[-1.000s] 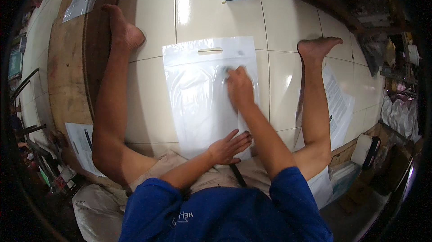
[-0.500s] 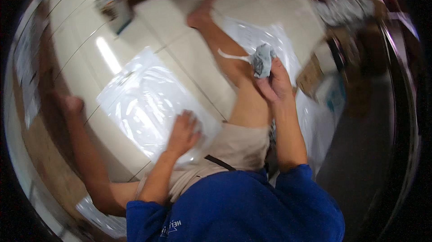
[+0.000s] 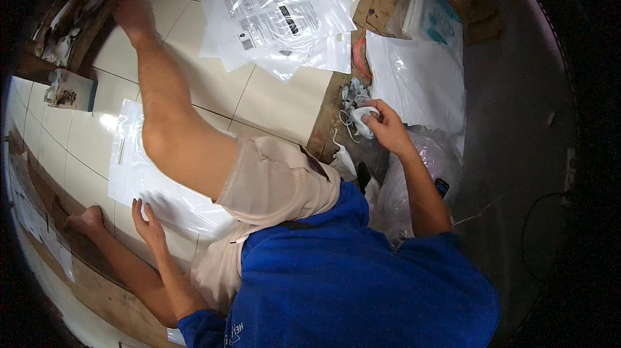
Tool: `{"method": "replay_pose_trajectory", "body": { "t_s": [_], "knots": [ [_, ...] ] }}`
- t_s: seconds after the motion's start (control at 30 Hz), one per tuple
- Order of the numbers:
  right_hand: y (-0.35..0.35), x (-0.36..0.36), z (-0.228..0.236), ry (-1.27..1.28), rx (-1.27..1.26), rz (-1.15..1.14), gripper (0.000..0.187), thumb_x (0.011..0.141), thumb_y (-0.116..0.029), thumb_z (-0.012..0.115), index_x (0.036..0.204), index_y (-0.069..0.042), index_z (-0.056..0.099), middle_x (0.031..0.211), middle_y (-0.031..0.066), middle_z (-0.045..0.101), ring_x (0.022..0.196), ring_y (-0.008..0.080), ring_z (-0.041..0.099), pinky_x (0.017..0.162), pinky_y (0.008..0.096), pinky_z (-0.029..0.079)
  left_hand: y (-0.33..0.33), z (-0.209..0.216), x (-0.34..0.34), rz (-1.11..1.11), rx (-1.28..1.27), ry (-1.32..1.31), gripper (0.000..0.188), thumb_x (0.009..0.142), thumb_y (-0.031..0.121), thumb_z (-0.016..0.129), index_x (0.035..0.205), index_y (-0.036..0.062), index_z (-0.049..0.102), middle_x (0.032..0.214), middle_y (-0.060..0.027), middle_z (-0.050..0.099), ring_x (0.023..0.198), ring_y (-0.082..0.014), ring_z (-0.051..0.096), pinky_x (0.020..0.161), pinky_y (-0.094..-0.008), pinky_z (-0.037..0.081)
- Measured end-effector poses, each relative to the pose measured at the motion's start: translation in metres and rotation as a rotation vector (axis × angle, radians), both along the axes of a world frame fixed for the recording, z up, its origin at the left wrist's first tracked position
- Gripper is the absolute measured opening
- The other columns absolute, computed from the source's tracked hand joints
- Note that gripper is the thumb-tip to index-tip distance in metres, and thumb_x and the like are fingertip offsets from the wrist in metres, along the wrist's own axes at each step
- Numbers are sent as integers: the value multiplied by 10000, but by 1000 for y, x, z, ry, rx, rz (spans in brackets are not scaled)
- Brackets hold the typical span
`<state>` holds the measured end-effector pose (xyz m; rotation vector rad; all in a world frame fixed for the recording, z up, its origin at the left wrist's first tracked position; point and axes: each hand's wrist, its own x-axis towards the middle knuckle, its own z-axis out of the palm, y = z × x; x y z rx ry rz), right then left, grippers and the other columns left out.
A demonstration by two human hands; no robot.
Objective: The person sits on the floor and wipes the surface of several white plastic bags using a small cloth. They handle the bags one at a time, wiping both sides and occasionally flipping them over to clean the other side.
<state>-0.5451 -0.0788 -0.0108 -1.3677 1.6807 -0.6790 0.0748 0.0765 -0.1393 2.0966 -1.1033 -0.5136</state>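
Observation:
At right, my right hand (image 3: 387, 127) pinches a white rounded bundle (image 3: 363, 123) with thin white cords trailing from it. I cannot make out its exact kind. Just beyond it, a crumpled grey cloth-like piece (image 3: 355, 94) lies on a brown board. My left hand (image 3: 150, 225) is open with its fingers apart, close to a glossy white plastic bag (image 3: 178, 196). That bag lies flat on the tiles between my legs, partly covered by my bent right leg. Whether the left fingertips touch it is unclear.
Beyond my right leg, several printed white plastic bags (image 3: 278, 18) overlap on the tiles. A white sheet stack (image 3: 420, 83) and a clear plastic bundle (image 3: 420, 167) lie at right, with a small dark phone-like device (image 3: 442, 186) by my forearm. A small container (image 3: 70, 89) stands far left.
The view has swung to the right. My right hand has moved from above my leg to the board at right, near the grey crumpled piece. My left hand stays by the plastic bag.

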Motion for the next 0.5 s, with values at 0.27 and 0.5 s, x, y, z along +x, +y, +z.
{"method": "replay_pose_trajectory", "body": {
  "t_s": [0.27,0.5],
  "knots": [
    [0,-18,-48,328,-19,-119,318,850,-195,639,1095,6,622,936,193,685,836,286,666,757,376,509,-4,14,-42,-103,55,-12,359,983,181,547,1259,-48,565,1397,-198,499,1305,-297,463,1087,-379,355],
    [28,-10,-33,374,60,-66,324,832,-165,654,1092,11,572,947,230,662,861,344,663,772,415,506,0,3,-31,-76,71,4,351,985,156,538,1267,-52,557,1383,-193,514,1287,-290,483,1084,-370,362]
  ]
}}
